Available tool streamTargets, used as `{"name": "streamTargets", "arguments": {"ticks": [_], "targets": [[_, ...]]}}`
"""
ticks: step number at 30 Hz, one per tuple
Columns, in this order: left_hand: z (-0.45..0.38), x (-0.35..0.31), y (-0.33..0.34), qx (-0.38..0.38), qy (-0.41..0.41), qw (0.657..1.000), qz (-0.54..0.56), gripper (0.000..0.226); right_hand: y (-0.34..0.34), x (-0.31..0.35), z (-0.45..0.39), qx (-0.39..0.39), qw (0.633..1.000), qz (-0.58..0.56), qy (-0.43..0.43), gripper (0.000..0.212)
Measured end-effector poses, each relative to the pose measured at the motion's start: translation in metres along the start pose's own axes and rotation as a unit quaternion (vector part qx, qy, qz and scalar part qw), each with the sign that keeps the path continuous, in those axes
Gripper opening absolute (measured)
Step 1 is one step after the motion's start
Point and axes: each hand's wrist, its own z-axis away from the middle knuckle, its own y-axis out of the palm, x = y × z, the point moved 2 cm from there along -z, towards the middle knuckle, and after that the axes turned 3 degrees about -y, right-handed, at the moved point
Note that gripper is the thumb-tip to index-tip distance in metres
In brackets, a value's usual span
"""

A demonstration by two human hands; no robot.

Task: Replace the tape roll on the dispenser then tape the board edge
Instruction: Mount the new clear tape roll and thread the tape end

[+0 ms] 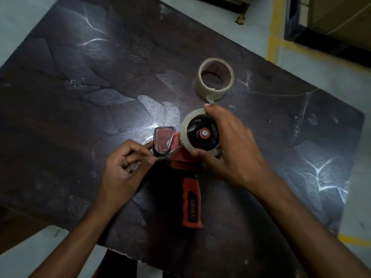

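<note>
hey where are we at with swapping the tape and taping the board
Looks done: a tape roll sits on the dispenser, and a nearly empty roll lies aside. In hand: the right hand holds the roll while the left hand works at the dispenser's front. Left: no tape shows along the board edge.

Beyond my work I see a pale grey floor (313, 73) with a yellow painted line (273, 35) running along it at upper right. Past that line stands a dark pallet-like base (305, 37) carrying a cardboard box (341, 15). A dark furniture foot (241, 19) rests near the top edge.
</note>
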Motion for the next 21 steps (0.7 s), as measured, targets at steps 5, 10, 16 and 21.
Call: {"name": "streamTargets", "arguments": {"ticks": [5,10,16,21], "targets": [[-0.005,-0.003,-0.006,0.053,-0.007,0.999,0.013,0.001,-0.001,0.019,-0.017,0.015,0.984,0.156,-0.080,0.099],[-0.015,-0.002,-0.013,0.051,0.010,0.998,-0.043,0.009,0.016,0.020,-0.028,0.003,0.978,0.189,-0.086,0.093],[-0.032,-0.005,-0.026,0.106,-0.021,0.992,-0.072,0.024,0.024,0.022,-0.036,0.025,0.979,0.195,-0.056,0.084],[-0.041,0.001,-0.032,0.153,-0.062,0.985,-0.042,0.009,0.030,0.020,-0.037,0.032,0.980,0.192,-0.038,0.087]]}}
